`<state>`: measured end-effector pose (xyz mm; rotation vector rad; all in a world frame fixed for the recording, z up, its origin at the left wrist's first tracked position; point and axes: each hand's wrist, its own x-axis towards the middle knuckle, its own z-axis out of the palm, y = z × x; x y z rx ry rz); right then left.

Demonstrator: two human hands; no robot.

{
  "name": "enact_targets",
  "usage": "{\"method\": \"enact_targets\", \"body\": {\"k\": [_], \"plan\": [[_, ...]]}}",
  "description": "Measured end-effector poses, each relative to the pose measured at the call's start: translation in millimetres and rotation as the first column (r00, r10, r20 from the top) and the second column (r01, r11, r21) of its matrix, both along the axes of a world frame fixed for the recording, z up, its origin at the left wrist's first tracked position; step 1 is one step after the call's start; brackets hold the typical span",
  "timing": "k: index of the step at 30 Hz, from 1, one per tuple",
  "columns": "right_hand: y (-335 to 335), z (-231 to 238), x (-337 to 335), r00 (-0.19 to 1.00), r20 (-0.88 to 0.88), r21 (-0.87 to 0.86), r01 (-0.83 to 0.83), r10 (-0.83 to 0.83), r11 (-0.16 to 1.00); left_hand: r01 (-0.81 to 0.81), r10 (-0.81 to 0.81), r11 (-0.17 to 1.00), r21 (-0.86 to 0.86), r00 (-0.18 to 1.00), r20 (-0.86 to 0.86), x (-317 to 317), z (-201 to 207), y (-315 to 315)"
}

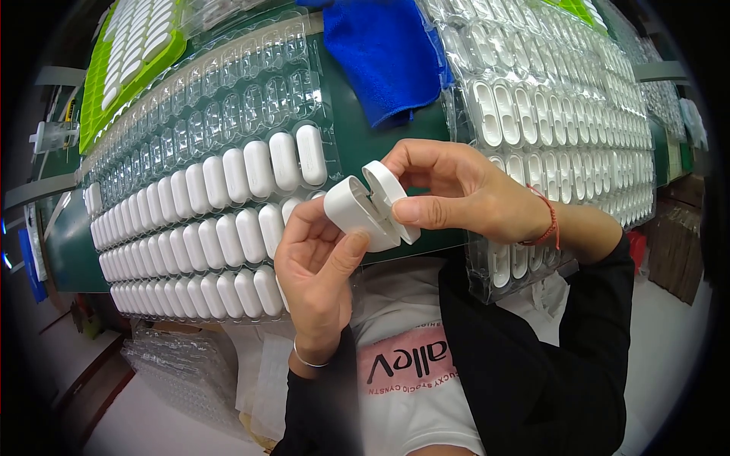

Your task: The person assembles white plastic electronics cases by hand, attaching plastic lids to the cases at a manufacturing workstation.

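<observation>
In front of my chest I hold a white earbud charging case in two parts. My left hand grips the deeper case body between thumb and fingers. The thumb and fingers of my right hand pinch the shallow lid, which is tilted at an angle to the body. Whether a hinge joins them I cannot tell. Left of my hands, a clear plastic tray carries rows of closed-looking white rounded pieces. To the right, another clear tray holds hollow white shells, openings up.
A blue cloth lies on the dark green table between the trays. At the far left, a bright green tray bears more white pieces. Clear trays are stacked below the table's left side. A curved grey bar juts in at right.
</observation>
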<state>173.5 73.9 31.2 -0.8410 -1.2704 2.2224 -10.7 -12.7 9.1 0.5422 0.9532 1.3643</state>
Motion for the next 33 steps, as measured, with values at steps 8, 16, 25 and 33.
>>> {"method": "enact_targets", "body": {"k": [8, 16, 25, 33], "plan": [[-6, -2, -3, 0.999, 0.0, -0.009, 0.054, -0.054, 0.999, -0.004, 0.004, 1.0, 0.011, 1.0, 0.001, 4, -2, 1], [-11, -6, -2, 0.995, 0.055, 0.172, 0.07, -0.081, 0.983, -0.012, 0.013, 0.999, 0.038, 1.0, -0.021, 4, -13, -1], [0, 13, 0, 0.919, 0.077, 0.803, 0.173, -0.387, 0.57, -0.082, 0.083, 0.997, -0.011, 0.991, 0.108, 5, 0, 4], [85, 25, 13, 0.887, 0.212, 0.871, 0.019, -0.41, 0.491, -0.043, 0.061, 0.993, 0.106, 0.984, -0.17, -1, 16, 7]]}}
